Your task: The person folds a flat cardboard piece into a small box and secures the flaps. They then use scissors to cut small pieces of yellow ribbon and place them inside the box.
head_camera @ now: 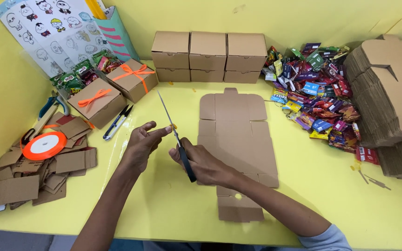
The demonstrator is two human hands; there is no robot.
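Your yellow table (pixel 173 209) carries one tall stack of flat cardboard (pixel 387 88) at the right, a heap of sweets (pixel 317 93) beside it, and one unfolded box blank (pixel 236 139) in front of you. Three plain folded boxes (pixel 209 56) stand in a row at the back; two boxes with orange bows (pixel 115 90) sit left. Your right hand (pixel 205 162) is closed around scissors (pixel 177 137), blades pointing up. Your left hand (pixel 143 144) pinches something small and yellow at the blade.
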